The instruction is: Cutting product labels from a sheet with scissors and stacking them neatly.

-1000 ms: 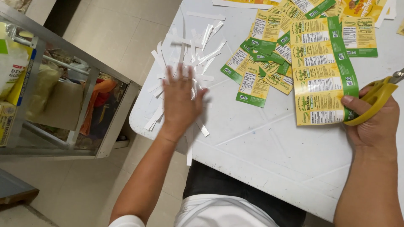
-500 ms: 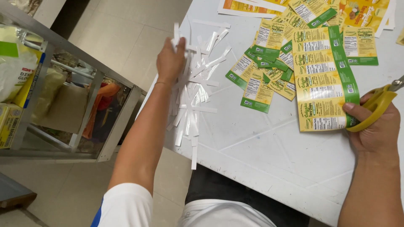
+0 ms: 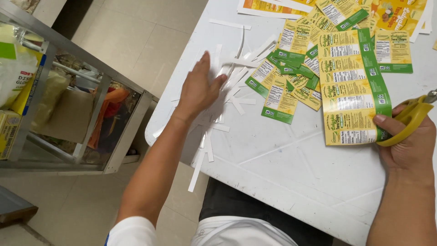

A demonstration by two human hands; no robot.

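Note:
My left hand (image 3: 198, 89) lies flat, fingers apart, on a scatter of white paper strips (image 3: 230, 75) near the left edge of the white table (image 3: 291, 177). My right hand (image 3: 405, 143) grips yellow-handled scissors (image 3: 409, 120) at the right edge and rests against a yellow and green sheet of uncut labels (image 3: 353, 89). A pile of cut yellow and green labels (image 3: 284, 77) lies between the two hands.
More printed sheets (image 3: 387, 13) lie at the table's far edge. A metal rack (image 3: 75, 105) with bags and boxes stands on the tiled floor to the left. One strip (image 3: 196, 171) hangs over the table's near edge.
My left hand has swept from the near table edge up along the left side and now rests among the strips, which have been pushed about. The right hand has stayed put.

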